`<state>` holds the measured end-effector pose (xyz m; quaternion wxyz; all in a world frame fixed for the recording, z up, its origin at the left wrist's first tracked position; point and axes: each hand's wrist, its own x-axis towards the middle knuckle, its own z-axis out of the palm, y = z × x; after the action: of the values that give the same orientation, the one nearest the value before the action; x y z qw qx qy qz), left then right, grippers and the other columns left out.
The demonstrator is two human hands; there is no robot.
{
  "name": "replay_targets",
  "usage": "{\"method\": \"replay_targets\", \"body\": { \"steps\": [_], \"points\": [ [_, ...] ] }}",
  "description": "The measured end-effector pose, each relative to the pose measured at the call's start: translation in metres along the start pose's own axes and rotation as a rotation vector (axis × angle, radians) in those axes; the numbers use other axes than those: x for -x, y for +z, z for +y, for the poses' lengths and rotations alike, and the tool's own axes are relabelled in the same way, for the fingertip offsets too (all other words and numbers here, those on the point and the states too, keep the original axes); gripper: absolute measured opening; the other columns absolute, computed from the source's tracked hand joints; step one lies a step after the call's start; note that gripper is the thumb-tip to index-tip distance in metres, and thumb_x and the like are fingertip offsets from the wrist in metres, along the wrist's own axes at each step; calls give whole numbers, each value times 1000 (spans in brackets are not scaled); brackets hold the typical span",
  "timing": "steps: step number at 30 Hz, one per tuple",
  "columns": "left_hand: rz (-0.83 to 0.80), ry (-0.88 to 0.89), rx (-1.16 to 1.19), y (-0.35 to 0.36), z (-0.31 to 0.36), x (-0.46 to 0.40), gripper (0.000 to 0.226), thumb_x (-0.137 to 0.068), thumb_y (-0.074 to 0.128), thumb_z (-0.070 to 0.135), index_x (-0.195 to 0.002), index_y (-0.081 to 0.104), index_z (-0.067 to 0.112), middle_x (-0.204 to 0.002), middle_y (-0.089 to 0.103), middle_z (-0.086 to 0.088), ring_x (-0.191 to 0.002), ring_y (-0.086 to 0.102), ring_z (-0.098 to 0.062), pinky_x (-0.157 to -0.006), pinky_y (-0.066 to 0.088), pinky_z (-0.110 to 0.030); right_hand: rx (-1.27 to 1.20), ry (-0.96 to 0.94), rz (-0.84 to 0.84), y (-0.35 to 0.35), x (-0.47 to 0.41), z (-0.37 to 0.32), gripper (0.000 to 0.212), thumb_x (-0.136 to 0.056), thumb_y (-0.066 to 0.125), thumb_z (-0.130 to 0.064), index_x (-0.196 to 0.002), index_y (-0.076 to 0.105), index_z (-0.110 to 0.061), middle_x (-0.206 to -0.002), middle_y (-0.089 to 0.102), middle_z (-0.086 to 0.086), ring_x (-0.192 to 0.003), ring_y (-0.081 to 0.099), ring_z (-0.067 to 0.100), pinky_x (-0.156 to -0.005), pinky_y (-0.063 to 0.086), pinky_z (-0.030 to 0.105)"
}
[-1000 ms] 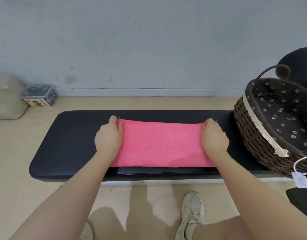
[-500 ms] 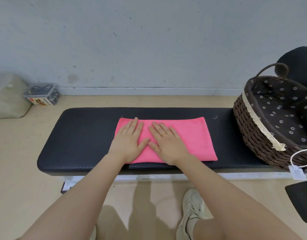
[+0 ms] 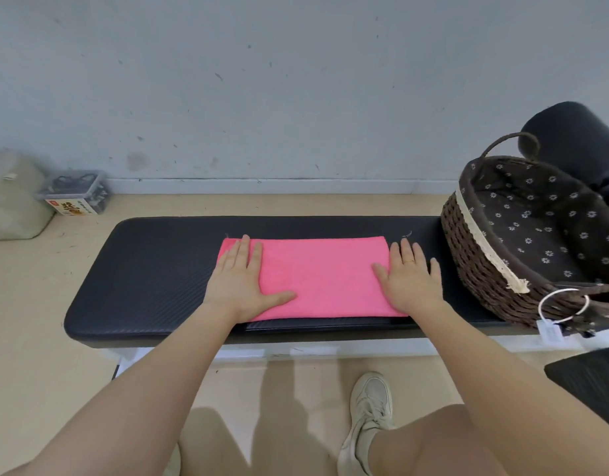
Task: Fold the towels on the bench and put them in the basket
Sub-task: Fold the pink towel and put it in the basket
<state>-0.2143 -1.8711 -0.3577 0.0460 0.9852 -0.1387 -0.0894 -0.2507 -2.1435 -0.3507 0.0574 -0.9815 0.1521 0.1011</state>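
Note:
A pink towel [image 3: 322, 278], folded into a flat rectangle, lies in the middle of the black padded bench [image 3: 151, 280]. My left hand [image 3: 242, 285] rests flat on the towel's left end, fingers spread. My right hand [image 3: 411, 280] lies flat over the towel's right end, partly on the bench, with a ring on one finger. Neither hand holds anything. A brown wicker basket [image 3: 474, 255] with a dark flowered lining stands on the bench's right end, with nothing visible inside it.
A grey wall rises behind the bench. On the floor at the left are a pale bag [image 3: 12, 197] and a small clear box [image 3: 74, 194]. A black roll [image 3: 574, 139] sits behind the basket. My shoe [image 3: 368, 413] and knee are below the bench.
My hands let go of the towel's far corners, pressed flat together at its left-centre, then slid apart to the two ends.

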Motion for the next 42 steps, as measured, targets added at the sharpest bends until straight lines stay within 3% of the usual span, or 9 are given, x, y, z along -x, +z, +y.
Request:
{"method": "replay_targets", "body": {
  "steps": [4, 10, 15, 19, 25, 29, 35, 38, 42],
  "points": [
    [-25, -59, 20, 0, 8, 7, 121, -67, 37, 86, -149, -9, 10, -156, -16, -14, -146, -12, -26, -119, -6, -36, -227, 138, 90, -13, 12, -20, 49, -95, 40, -41, -126, 47, -3, -135, 43, 15, -125, 37, 33, -99, 36, 44],
    [8, 173, 57, -4, 33, 12, 112, -56, 13, 87, -150, 0, 27, -157, -16, 2, -146, -11, -18, -117, -6, -35, -742, 245, -56, -19, 9, -24, 33, -86, 61, -27, -105, 51, -2, -102, 57, 12, -92, 56, 28, -75, 45, 36],
    [-87, 242, 40, -10, 57, -2, 91, -77, 45, 75, -150, 9, 34, -159, -6, 3, -146, 2, -19, -118, 5, -37, -1167, 229, -222, -34, 13, -17, 28, -80, 69, -3, -106, 61, 4, -93, 65, 12, -77, 60, 22, -62, 47, 29],
    [-135, 200, -32, -15, 64, -16, 109, -68, 51, 79, -150, 1, 30, -158, -7, -2, -145, 0, -26, -117, 4, -43, -1363, 220, -326, -43, 13, -15, 26, -86, 62, -2, -111, 58, -1, -90, 66, 8, -81, 63, 21, -75, 53, 34],
    [-197, 192, -60, -16, 67, -27, 123, -61, 55, 82, -149, -10, 25, -157, -7, -6, -143, -2, -31, -115, 5, -46, -1523, 81, -358, -59, 21, -30, 34, -90, 52, -3, -122, 55, -13, -105, 66, 8, -91, 63, 22, -69, 51, 33],
    [-138, 268, 136, -22, 52, -17, 107, -70, 64, 65, -150, 3, 27, -157, -8, -2, -143, 2, -26, -114, 10, -45, -1490, -105, -355, -67, 32, -65, 42, -90, 60, -14, -131, 51, -20, -110, 68, 9, -94, 66, 19, -77, 56, 32],
    [223, 255, 394, -38, -16, 20, 33, -89, 47, 3, -119, 59, 9, -121, 49, -6, -104, 53, -24, -85, 45, -36, -991, -298, -155, -57, 46, -143, 44, -88, 59, -20, -131, 50, -22, -97, 60, -7, -67, 61, 3, -67, 48, 18],
    [181, 191, 491, -27, -36, 31, 41, -85, 41, -6, -119, 59, 9, -115, 57, -4, -107, 55, -24, -87, 43, -30, -623, -351, -85, -30, 47, -173, 28, -89, 51, -23, -116, 56, -16, -93, 67, 3, -78, 63, 21, -75, 52, 35],
    [199, 23, 731, -14, -43, 36, 42, -96, 35, 6, -136, 42, 19, -102, 66, 1, -100, 62, -20, -80, 42, -24, -474, -305, -86, -7, 45, -193, 25, -90, 49, -23, -112, 54, -11, -101, 64, 8, -89, 61, 29, -76, 52, 42]
  ]
}}
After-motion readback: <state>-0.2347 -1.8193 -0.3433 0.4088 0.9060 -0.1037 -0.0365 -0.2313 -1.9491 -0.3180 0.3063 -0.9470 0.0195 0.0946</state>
